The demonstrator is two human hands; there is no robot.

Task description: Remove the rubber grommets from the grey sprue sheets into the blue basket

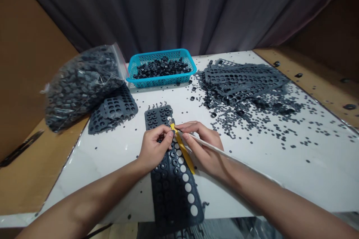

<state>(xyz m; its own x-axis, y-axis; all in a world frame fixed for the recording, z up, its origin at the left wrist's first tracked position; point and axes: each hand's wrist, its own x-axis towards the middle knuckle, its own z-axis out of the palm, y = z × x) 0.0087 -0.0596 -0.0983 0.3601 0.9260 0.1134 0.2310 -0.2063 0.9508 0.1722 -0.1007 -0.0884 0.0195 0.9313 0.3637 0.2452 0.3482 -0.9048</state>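
A long dark rubber sheet (168,190) of moulded ring-shaped parts lies lengthwise in front of me. Down its right side runs a row of round holes showing white. My left hand (155,145) is over the sheet, its thumb and forefinger pinched together; whatever is between them is too small to make out. In my right hand (203,142), the fingers are closed on a thin white stick (218,150) with a dark tip, pointing at the left fingertips. A flat yellow tool (183,153) with a metal tip slants along the hole row, beneath the right hand.
A blue basket (161,80) of small black parts stands at the back. On the left, a clear bag (84,82) full of dark parts rests against perforated sheets (120,104). More punched sheets (244,76) are piled at right, among scattered small dark discs (252,119).
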